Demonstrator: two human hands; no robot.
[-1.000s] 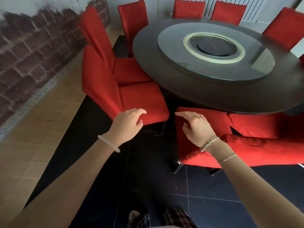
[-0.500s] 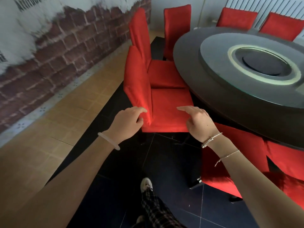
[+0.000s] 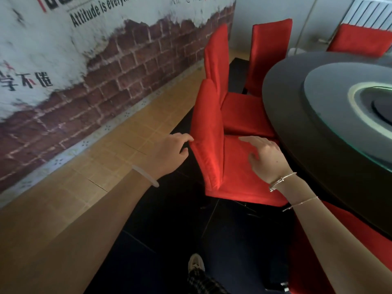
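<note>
The red chair (image 3: 212, 145) stands at the rim of the round tabletop (image 3: 307, 132), its seat tucked partly under the edge and its tall padded back turned towards the wall. The left hand (image 3: 169, 151) is at the outer edge of the chair back, low down, with the fingers loosely bent and gripping nothing. The fingertips seem to touch the fabric there, though the angle makes that hard to confirm. The right hand (image 3: 265, 158) is spread over the seat, fingers straight and slightly apart, also holding nothing. A pale bangle (image 3: 145, 177) sits on the left wrist, and thin silver bracelets (image 3: 282, 181) on the right.

Just behind this chair is a second red chair (image 3: 241, 111), set the same way, its seat close against the first chair's back. A third red chair (image 3: 269, 52) stands further round the table, and a fourth (image 3: 360, 41) shows at the far side. Another red chair (image 3: 350, 251) is at the lower right, under the near edge of the tabletop.

A raised round glass turntable (image 3: 331, 85) lies on the dark tabletop. The chairs stand on black floor tiles (image 3: 169, 219), which border a strip of tan floor (image 3: 127, 149) along a wall (image 3: 106, 71) painted with brick and lettering. A white radiator (image 3: 369, 13) hangs in the far corner. At the bottom, a light shoe (image 3: 196, 263) and a checked trouser leg (image 3: 203, 283) show.
</note>
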